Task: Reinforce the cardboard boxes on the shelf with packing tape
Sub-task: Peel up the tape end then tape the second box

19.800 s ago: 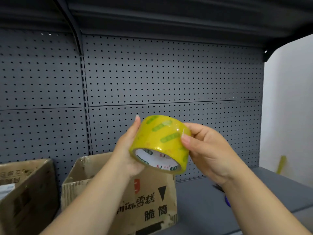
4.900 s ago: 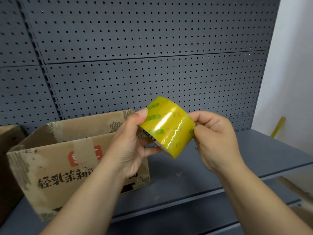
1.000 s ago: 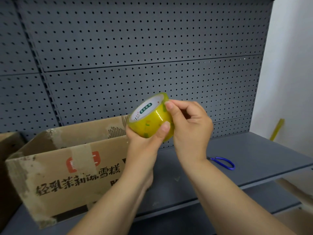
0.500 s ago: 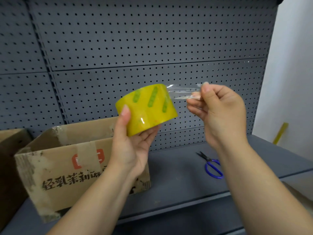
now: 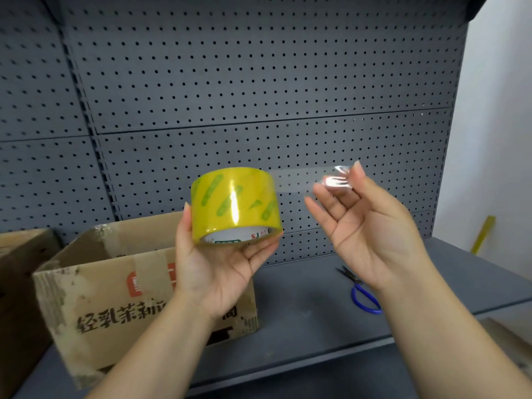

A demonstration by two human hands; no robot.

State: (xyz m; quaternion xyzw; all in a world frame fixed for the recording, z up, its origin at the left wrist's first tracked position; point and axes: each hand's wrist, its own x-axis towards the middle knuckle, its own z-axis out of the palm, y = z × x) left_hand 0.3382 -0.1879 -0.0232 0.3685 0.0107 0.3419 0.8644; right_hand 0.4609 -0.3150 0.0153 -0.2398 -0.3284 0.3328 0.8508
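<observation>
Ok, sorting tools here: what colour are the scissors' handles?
Blue handles on the scissors; the head view shows them best.

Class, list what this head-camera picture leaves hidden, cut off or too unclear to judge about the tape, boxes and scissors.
Head view:
- Print on cardboard box: middle characters hidden behind left hand.
- second box: cut off by the left edge.
- scissors: partly behind the right wrist.
- tape strip: transparent, with glare at its end; whether right hand pinches it is unclear.

Head-worn camera faces forward, slightly down, close to the shelf [image 5: 305, 321]
</observation>
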